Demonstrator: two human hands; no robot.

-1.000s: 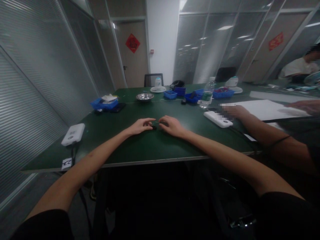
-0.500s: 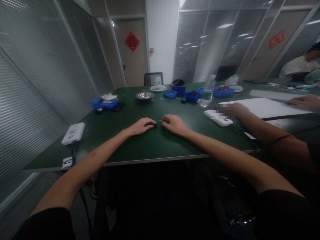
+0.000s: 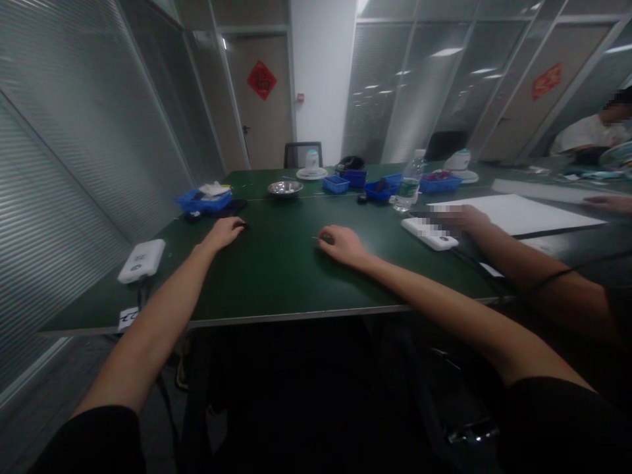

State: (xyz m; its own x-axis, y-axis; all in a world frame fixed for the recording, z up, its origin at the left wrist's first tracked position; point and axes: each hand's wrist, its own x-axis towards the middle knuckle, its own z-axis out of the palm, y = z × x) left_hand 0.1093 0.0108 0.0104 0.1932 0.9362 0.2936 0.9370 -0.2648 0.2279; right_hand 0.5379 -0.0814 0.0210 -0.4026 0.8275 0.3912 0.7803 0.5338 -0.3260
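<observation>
Dark part point(image 3: 243, 226) at left hand point(image 3: 224, 232), green table point(image 3: 276, 276) (glass-walled office).

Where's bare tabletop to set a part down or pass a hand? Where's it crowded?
Free: the green table between left hand and right hand, down to the near edge; also between the white device and the left hand. Crowded: the far strip with blue tray, metal bowl, bottle, and the right side under a co-worker's arm.
</observation>
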